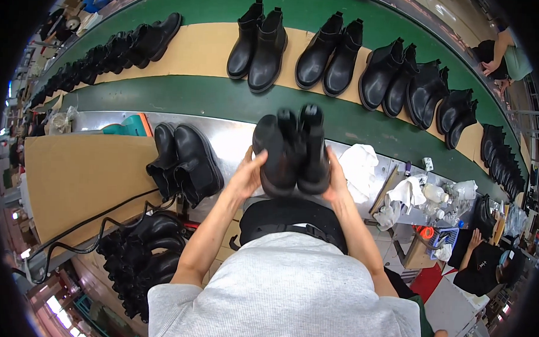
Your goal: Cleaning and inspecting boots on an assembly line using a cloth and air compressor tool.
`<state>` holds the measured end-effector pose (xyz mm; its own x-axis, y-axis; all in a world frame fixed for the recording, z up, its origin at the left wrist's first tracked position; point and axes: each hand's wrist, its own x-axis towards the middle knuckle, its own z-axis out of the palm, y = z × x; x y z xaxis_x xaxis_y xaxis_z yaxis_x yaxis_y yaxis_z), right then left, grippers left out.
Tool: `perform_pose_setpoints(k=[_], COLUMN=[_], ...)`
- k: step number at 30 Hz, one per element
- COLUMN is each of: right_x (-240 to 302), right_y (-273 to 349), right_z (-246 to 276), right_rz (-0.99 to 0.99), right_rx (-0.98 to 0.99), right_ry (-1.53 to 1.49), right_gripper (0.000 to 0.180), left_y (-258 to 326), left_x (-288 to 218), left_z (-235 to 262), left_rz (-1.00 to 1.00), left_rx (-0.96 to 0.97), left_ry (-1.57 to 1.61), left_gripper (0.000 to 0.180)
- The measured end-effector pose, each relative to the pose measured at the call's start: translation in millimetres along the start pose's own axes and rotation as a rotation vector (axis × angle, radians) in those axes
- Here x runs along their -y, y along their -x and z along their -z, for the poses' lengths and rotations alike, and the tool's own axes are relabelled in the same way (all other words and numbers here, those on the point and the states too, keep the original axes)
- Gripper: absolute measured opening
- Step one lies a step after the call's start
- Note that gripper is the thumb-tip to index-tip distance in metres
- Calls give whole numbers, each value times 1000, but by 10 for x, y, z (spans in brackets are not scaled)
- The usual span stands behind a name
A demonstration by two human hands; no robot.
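Between my two hands is a pair of black ankle boots [278, 163], held over the near edge of the metal bench [235, 134]; they are a little blurred. My left hand [249, 175] grips the left boot from its outer side, thumb lying across it. On the other side, my right hand [337, 175] is closed round the outer side of the right boot, its fingers partly hidden. Another black pair [189, 160] rests on the bench left of my left hand. A white cloth [359, 170] lies just right of my right hand.
Beyond the bench, a green conveyor belt [195, 97] carries several pairs of boots [259, 49] on cardboard. A cardboard sheet [85, 186] and black cable [102, 213] are at left, above piled boots [141, 259]. Bottles [436, 193] stand at right; co-workers [483, 265] are farther right.
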<state>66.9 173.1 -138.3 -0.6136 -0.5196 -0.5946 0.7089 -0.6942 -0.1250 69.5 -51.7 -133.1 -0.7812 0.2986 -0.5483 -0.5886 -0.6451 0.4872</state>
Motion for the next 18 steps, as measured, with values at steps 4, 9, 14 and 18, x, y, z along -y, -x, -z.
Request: perform_pose_setpoints(k=[4, 9, 14, 18], right_x=[259, 281, 199, 143], right_y=[-61, -135, -180, -252], right_z=[-390, -524, -592, -540], right_rz=[152, 420, 649, 737], right_rx=[-109, -221, -370, -349], right_ry=[112, 151, 213, 236], right_gripper=[56, 60, 67, 71], left_y=[-163, -275, -262, -255], left_x=[-307, -330, -280, -218], left_z=[-292, -402, -491, -441], left_rz=[49, -246, -407, -448], left_rx=[-190, -339, -417, -454], left_ry=[-11, -20, -45, 3], left_gripper=[61, 72, 85, 100])
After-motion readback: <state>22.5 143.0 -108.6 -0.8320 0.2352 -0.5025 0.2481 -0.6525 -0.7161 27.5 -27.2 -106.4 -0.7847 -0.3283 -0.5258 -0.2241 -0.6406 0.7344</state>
